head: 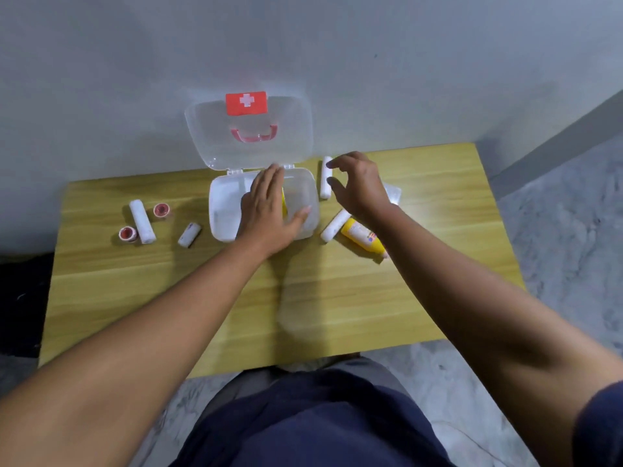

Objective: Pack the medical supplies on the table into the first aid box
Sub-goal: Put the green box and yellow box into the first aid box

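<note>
Now both hands spread, empty; left (269, 210) over first aid box (222, 210); right (360, 187) beside.

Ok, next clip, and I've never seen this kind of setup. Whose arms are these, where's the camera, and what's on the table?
There is no machine here. A person wears one camera on the head, looking down at their own arms. On the wooden table stands a white first aid box with its clear lid open against the wall. The left hand lies flat over the box, fingers spread; something yellow shows beneath it. The right hand hovers open, holding nothing, beside a white roll. Near the right forearm lie another white roll and a yellow bottle. Left of the box: a long white roll, two small red-centred tape rolls and a short white roll.
</note>
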